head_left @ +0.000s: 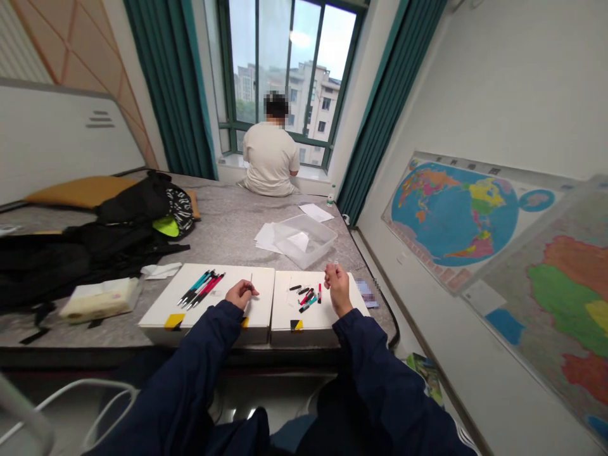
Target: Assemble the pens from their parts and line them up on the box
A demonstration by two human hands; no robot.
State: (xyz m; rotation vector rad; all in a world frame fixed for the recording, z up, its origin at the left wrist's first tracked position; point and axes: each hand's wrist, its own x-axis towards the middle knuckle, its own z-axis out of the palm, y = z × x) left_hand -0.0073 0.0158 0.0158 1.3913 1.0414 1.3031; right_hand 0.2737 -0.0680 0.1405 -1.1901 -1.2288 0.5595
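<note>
My left hand (241, 294) is closed above the right side of the left white box (223, 322), its fingers pinching a thin stick (251, 277) that looks like a pen refill. To its left lies a row of click pens (202, 289) in blue, black and red. Over the right white box (285, 311) my right hand (337, 286) is raised with its fingers closed. A small pale bit shows at its fingertips, too small to name. Beside that hand, several short pen barrel parts (308, 297) in black, red and blue are scattered, with a few thin clear pieces near them.
Behind the boxes stands a clear plastic tub (306, 240) among white papers (266, 237). A tissue pack (102, 299) and black bags (128, 209) lie at left. A person (272, 155) sits by the window, facing away. A bottle (331, 195) stands near the bed's far right corner.
</note>
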